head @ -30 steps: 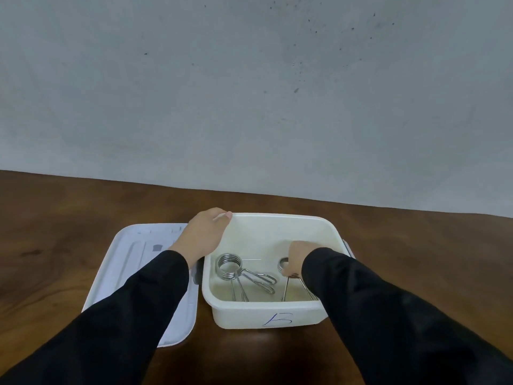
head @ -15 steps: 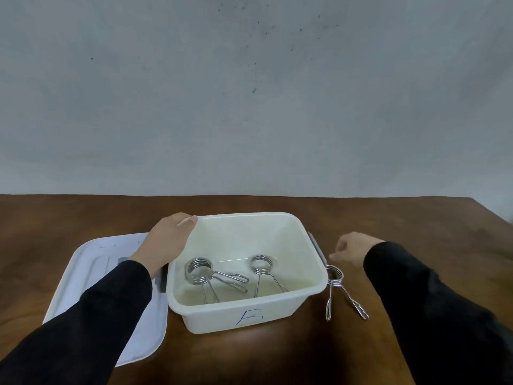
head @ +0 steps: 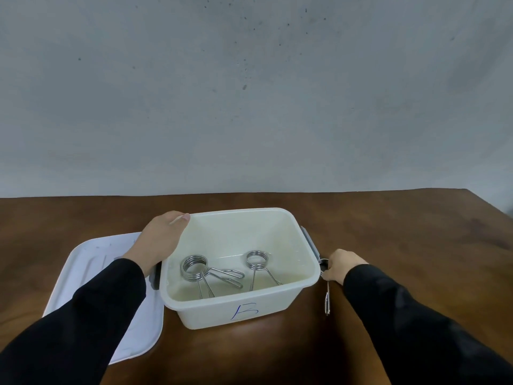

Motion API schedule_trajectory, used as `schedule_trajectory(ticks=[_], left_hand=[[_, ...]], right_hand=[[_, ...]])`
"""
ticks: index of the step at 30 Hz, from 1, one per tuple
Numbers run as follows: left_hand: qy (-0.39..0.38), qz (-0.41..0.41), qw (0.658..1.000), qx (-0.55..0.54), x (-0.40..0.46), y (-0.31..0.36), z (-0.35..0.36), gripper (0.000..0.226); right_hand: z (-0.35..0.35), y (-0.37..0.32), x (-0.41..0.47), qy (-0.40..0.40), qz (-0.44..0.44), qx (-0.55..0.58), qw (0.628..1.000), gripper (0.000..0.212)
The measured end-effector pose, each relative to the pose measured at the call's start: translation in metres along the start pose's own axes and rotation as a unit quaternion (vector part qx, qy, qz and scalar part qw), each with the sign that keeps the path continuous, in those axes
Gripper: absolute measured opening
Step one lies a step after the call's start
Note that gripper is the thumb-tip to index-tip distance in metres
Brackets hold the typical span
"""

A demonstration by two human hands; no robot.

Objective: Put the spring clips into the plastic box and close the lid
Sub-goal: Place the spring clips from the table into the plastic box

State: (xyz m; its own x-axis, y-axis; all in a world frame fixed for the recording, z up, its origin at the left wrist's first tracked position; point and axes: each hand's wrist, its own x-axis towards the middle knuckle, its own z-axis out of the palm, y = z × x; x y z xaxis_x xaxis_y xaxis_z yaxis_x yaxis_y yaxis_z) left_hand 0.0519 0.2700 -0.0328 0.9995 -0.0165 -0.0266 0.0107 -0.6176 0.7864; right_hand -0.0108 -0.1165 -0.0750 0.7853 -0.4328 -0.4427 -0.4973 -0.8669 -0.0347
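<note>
A cream plastic box (head: 238,315) with a blue "E" on its front stands open on the wooden table. Two metal spring clips lie inside: a thicker one (head: 195,268) at the left and a thinner one (head: 256,258) at the right. My left hand (head: 159,238) grips the box's far left rim. My right hand (head: 340,265) is closed over the coil of a third spring clip (head: 327,300), which lies on the table just right of the box with its legs pointing towards me. The white lid (head: 91,262) lies flat to the left of the box.
The brown wooden table (head: 416,245) ends at a grey wall behind and at a corner on the far right. Grey latches sit on both short sides of the box, the right latch (head: 309,241) next to my right hand.
My right hand left the box after setting down the thinner clip, moved right over the rim and closed on the clip lying on the table. The left hand stayed on the rim.
</note>
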Motion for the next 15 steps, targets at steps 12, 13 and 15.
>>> schedule_trajectory(ticks=[12, 13, 15], left_hand=[[-0.008, -0.008, 1.0, -0.012, -0.003, 0.002, -0.001, 0.038], [-0.008, -0.011, 1.0, -0.011, -0.003, 0.002, -0.001, 0.039], [-0.007, -0.014, 1.0, -0.015, -0.003, 0.002, -0.001, 0.038]], right_hand=[[-0.151, -0.046, -0.093, 0.179, -0.176, 0.169, 0.953, 0.023], [-0.153, -0.063, -0.105, 0.159, -0.207, 0.175, 0.949, 0.025], [-0.142, -0.099, -0.119, 0.124, -0.246, 0.129, 0.953, 0.031]])
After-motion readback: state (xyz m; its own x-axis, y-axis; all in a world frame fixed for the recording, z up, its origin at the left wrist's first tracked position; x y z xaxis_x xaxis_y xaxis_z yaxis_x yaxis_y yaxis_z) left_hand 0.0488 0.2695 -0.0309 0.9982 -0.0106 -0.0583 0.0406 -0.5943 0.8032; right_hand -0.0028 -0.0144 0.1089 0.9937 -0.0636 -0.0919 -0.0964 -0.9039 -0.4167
